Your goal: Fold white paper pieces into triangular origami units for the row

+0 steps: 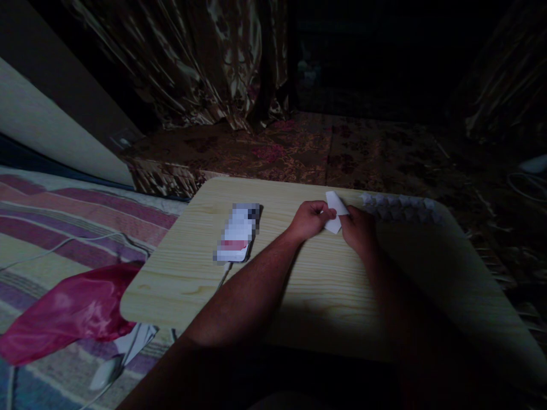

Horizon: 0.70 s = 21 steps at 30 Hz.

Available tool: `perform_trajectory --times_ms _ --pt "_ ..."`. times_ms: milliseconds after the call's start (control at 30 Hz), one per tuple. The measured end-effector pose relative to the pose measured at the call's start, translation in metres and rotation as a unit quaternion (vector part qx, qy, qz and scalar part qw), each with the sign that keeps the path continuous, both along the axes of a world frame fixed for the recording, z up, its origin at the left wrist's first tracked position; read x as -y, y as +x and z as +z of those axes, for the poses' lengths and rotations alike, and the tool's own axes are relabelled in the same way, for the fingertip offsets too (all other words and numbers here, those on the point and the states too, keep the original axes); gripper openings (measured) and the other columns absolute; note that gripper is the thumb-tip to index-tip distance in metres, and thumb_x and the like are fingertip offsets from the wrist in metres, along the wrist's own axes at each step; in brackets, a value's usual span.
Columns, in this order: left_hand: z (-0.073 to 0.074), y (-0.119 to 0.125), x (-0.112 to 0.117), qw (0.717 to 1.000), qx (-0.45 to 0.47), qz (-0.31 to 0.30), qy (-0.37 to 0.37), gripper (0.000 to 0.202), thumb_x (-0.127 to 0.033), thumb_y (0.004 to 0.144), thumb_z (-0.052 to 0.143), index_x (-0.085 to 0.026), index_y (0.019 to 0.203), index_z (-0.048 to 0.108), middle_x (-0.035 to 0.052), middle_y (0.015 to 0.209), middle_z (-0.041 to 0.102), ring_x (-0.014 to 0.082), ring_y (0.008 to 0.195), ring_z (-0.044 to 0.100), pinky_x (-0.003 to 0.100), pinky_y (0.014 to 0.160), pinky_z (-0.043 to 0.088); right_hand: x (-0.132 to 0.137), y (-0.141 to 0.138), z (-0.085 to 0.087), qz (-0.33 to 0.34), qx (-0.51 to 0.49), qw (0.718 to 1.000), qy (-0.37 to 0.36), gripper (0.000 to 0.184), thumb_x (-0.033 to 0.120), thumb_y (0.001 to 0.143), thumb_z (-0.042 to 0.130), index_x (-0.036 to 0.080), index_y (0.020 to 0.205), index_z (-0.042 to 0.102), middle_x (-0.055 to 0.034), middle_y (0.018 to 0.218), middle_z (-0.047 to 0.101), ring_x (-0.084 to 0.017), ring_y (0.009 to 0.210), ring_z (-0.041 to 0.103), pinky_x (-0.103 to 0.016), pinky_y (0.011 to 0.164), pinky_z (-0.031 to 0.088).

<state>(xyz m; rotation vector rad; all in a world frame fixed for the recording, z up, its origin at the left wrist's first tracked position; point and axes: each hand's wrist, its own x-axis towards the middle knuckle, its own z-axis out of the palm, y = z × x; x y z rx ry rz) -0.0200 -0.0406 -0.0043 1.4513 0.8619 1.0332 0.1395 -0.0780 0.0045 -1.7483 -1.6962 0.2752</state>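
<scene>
A small white folded paper point(334, 212) is held above the light wooden table point(183, 273), pinched from both sides. My left hand point(308, 220) grips its left edge with closed fingers. My right hand point(359, 228) grips its right side, also closed. Just right of the hands, a row of several small white folded paper pieces point(399, 207) lies along the table's far edge.
A phone point(237, 233) with a cable attached lies on the table to the left of my hands. A red plastic bag point(68, 313) rests on a striped blanket point(55, 228) at the left. Patterned carpet point(325, 148) and curtains point(200, 62) lie beyond.
</scene>
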Motion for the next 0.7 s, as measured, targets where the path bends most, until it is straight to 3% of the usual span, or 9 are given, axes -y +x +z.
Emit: perform_trajectory --times_ms 367,533,700 --pt "0.0028 0.0023 0.0006 0.998 0.051 0.019 -0.026 0.038 -0.049 0.068 0.080 -0.014 0.066 0.065 0.0000 0.062 0.062 0.0095 0.057 0.051 0.024 0.059 0.041 -0.0020 0.0022 -0.0022 0.003 -0.013 1.000 -0.003 0.036 0.042 0.090 0.049 0.018 0.071 0.069 -0.0061 0.062 0.066 -0.015 0.056 0.051 -0.028 0.054 0.029" --pt "0.0085 0.0032 0.0027 0.991 0.102 0.063 -0.066 0.040 -0.050 0.064 0.081 -0.013 0.067 0.065 -0.0002 0.061 0.061 0.0087 0.053 0.049 0.023 0.052 0.038 -0.0019 0.0015 -0.0035 0.011 -0.015 1.000 -0.006 0.039 0.047 0.088 0.053 0.019 0.060 0.060 -0.0030 0.055 0.059 -0.015 0.053 0.047 -0.029 0.052 0.026" --pt "0.0082 0.0031 0.0016 0.987 0.099 0.111 -0.061 0.036 -0.048 0.067 0.079 -0.015 0.066 0.064 -0.0013 0.058 0.060 0.0084 0.051 0.048 0.023 0.050 0.038 0.0042 -0.0022 0.0048 0.041 -0.034 0.999 0.000 0.042 0.051 0.084 0.059 0.021 0.055 0.050 0.0004 0.051 0.053 -0.013 0.051 0.044 -0.028 0.051 0.026"
